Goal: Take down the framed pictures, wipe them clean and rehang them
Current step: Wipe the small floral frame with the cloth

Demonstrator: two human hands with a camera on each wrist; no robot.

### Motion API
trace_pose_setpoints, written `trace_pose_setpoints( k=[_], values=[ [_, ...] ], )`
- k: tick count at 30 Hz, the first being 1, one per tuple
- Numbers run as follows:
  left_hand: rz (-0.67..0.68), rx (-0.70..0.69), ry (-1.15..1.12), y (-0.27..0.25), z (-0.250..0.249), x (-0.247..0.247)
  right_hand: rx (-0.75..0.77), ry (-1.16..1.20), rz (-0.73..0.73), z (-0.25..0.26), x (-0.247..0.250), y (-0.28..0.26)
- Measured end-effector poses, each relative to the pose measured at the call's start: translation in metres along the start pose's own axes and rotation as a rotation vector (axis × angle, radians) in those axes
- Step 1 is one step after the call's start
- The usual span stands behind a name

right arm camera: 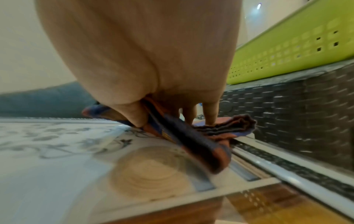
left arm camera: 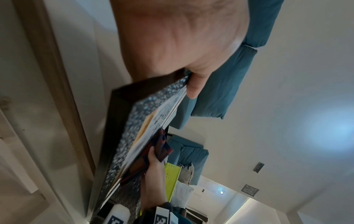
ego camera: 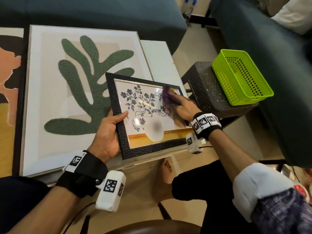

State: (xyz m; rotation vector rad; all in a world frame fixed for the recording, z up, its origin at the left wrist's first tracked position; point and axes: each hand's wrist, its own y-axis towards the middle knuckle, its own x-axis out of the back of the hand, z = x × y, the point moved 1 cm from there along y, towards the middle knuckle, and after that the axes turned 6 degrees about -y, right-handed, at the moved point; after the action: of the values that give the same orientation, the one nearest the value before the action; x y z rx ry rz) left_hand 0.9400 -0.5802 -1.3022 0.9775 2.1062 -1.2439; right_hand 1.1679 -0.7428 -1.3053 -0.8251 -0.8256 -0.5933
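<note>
The left hand (ego camera: pixel 108 132) clasps the black textured flower-print frame (ego camera: pixel 124 146) at its nine o'clock edge; the right hand (ego camera: pixel 184 108) presses a folded purple-orange cloth (ego camera: pixel 167 93) against the glass at two o'clock.

Green basket (ego camera: pixel 241 76) atop dark woven stool (ego camera: pixel 209 88)
</note>
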Motion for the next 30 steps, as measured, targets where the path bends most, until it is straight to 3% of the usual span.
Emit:
trace_pose_setpoints(
  k=[2, 4, 6, 11, 16, 21, 26, 30],
  values=[
    [0.004, 0.006, -0.01, 0.0, 0.0, -0.001, 0.029, -0.045, 0.038, 0.003, -0.002, -0.001],
    [-0.006, 0.003, -0.01, 0.0, 0.0, 0.0, 0.208, -0.01, 0.127, 0.015, -0.007, -0.008],
    [-0.013, 0.0, -0.007, -0.001, 0.001, 0.0, 0.293, 0.034, 0.204, 0.019, -0.011, -0.01],
    [-0.014, -0.008, 0.0, -0.002, -0.001, -0.003, -0.053, 0.004, 0.043, 0.002, 0.004, 0.007],
    [-0.014, 0.0, 0.018, -0.001, -0.001, -0.001, 0.22, -0.007, 0.177, 0.016, -0.007, 0.001],
    [-0.006, -0.007, 0.02, -0.001, -0.002, -0.002, -0.051, -0.082, -0.03, 0.003, 0.002, 0.011],
    [-0.007, -0.001, 0.026, -0.002, -0.002, -0.002, 0.149, -0.063, 0.085, 0.018, -0.006, 0.007],
    [-0.006, -0.003, 0.016, -0.002, -0.002, -0.001, -0.059, -0.067, -0.018, 0.003, 0.005, 0.014]
  ],
)
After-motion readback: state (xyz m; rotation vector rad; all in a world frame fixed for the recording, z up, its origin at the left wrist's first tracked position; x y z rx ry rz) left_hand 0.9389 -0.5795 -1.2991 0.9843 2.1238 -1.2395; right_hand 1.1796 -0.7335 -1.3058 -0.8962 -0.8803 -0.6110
